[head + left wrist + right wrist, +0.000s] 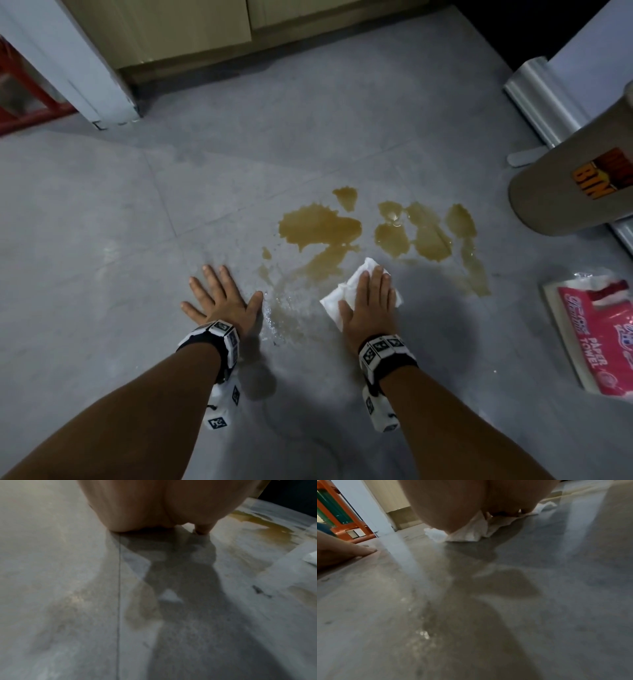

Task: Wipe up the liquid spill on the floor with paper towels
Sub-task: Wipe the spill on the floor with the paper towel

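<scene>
At the far left we see a red frame (20, 102) behind a white post (85, 68), with pale cabinet fronts (164, 31) running along the back. Moving right, our left hand (219, 301) lies flat on the grey floor (102, 222), fingers straight and spread, holding nothing; its thumb points toward a thin wet smear (287, 315) just beside it. The left wrist view shows the palm (154, 507) pressed down on the tile, with brown liquid off to its right.

Next comes our right hand (370, 305), also flat with straight fingers, pressing a crumpled white paper towel (346, 291) onto the floor at the near edge of the spill (322, 226). The towel's corners stick out past the fingertips and to the left of the palm; from the right wrist view it bunches under the hand (471, 504).

The brown puddles spread beyond the towel, away from us and to the right, in several patches. Further right stands a round beige bin (575, 185) beside a metal rail (541, 102). Nearest the right edge lies a pink paper towel pack (596, 332), well apart from the right hand.
</scene>
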`<state>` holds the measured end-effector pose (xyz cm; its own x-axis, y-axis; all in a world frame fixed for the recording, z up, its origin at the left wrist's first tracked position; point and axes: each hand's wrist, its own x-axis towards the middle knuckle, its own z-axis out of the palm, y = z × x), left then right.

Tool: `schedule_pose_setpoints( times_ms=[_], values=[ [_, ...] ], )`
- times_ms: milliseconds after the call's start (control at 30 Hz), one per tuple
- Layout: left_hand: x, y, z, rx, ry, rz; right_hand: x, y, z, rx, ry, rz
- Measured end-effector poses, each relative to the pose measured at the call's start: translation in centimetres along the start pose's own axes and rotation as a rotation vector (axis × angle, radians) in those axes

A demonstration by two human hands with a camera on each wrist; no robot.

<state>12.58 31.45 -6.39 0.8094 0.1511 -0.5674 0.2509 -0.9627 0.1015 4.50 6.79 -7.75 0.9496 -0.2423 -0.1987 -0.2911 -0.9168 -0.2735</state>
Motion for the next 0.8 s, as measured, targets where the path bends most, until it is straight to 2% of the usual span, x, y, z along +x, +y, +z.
schedule_pose_setpoints(
  times_ms=[133,233,300,333,400,467,567,600,633,700,800],
  values=[
    [0.0,0.0,0.0,-0.003,0.003,0.002,0.7,-1.3,-0.1,0.031,0.014,0.090],
    [-0.2,0.0,-0.1,-0.017,-0.002,0.002,-2.0,-1.3,1.2,-0.059,-0.074,-0.132],
    [-0.2,0.1,-0.2,-0.015,-0.011,0.007,-4.3,1.3,1.3,-0.114,-0.107,-0.287],
    [-0.2,0.1,-0.2,-0.017,-0.017,0.005,-4.8,2.8,0.8,-0.130,-0.115,-0.308],
    [-0.1,0.1,-0.1,-0.015,-0.001,0.004,-4.0,5.4,-0.8,-0.171,-0.163,-0.202],
    [0.0,0.0,0.0,-0.007,0.009,-0.006,-1.5,5.3,-1.8,-0.172,-0.180,-0.033],
    [-0.1,0.2,0.0,0.001,-0.005,-0.013,2.3,0.1,-1.7,0.025,-0.081,0.103],
    [-0.1,0.2,0.0,0.001,0.003,-0.009,2.6,-1.9,-1.4,0.063,-0.064,0.100],
    [-0.2,0.2,0.0,0.002,0.012,-0.007,2.2,-3.7,-0.9,0.060,-0.040,0.062],
    [-0.2,0.2,-0.2,0.003,0.014,-0.008,-0.5,-6.4,-0.1,-0.023,-0.131,-0.037],
    [-0.3,0.2,-0.2,-0.011,-0.010,-0.003,-4.8,-4.2,0.2,-0.030,-0.166,-0.210]
  ],
)
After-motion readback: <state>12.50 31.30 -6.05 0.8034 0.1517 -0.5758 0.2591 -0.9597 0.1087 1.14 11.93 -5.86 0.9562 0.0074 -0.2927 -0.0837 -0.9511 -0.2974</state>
